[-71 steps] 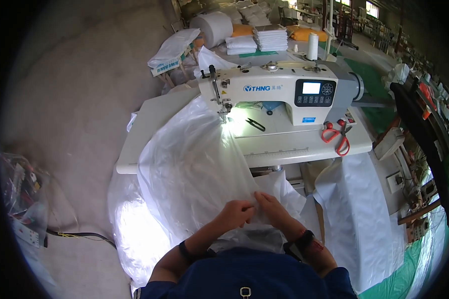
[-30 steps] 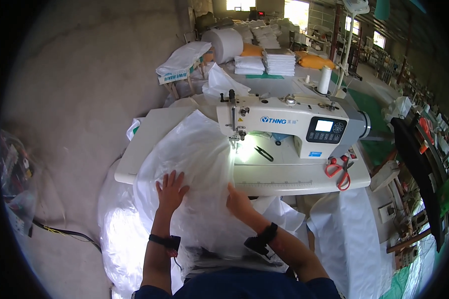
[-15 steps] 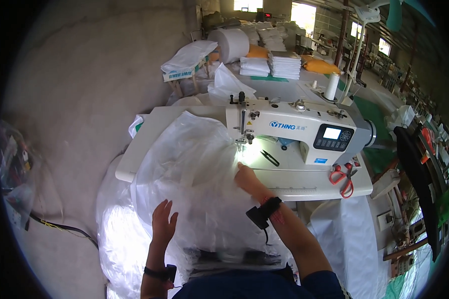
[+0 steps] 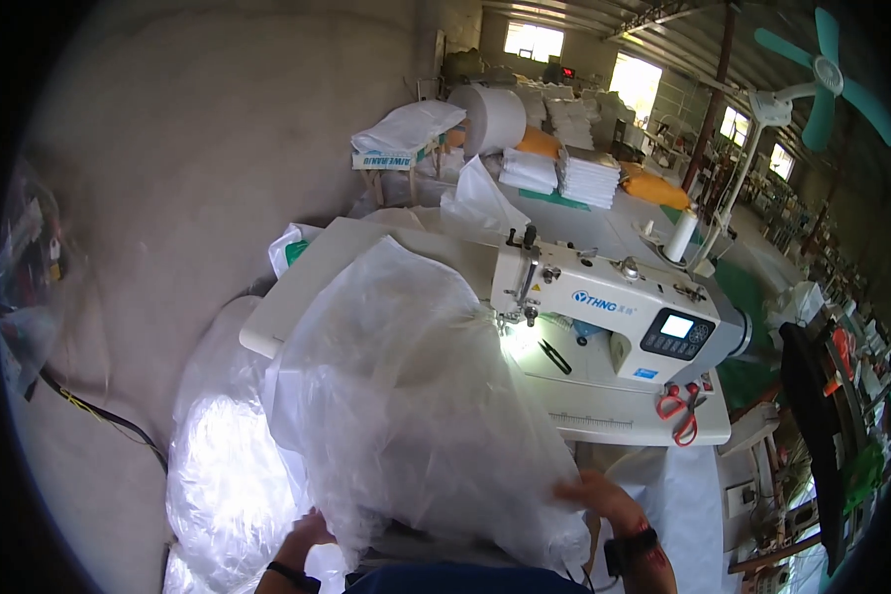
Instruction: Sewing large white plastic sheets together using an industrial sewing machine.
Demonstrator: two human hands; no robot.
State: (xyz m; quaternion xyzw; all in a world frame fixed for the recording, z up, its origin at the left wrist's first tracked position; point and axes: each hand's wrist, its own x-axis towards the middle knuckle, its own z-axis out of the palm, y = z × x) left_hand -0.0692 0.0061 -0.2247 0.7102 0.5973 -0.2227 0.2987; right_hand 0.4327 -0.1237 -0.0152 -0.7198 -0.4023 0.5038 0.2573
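Observation:
A large translucent white plastic sheet or bag point(image 4: 406, 386) drapes from the sewing machine's needle area down over the table's front edge to my lap. The white sewing machine point(image 4: 604, 307) stands to its right, its lamp lighting the needle. My right hand point(image 4: 602, 498) is at the sheet's lower right edge, its fingers smeared by motion, so their grip cannot be made out. Low at the sheet's left side is my left hand point(image 4: 312, 528), its fingers mostly hidden against the plastic. Black thread snips point(image 4: 555, 357) and red-handled scissors point(image 4: 679, 411) lie on the table.
More shiny plastic point(image 4: 228, 475) hangs left of the table point(image 4: 297, 282). Behind are a thread cone point(image 4: 680, 236), stacked white bags point(image 4: 588, 178) and a large white roll point(image 4: 492, 119). A teal fan point(image 4: 828, 75) is at upper right. A black cable point(image 4: 109, 421) runs along the left floor.
Both hands have come down toward me, the right from beside the needle to the sheet's lower right edge. The sheet now spreads farther right over the table's front. The head view has shifted.

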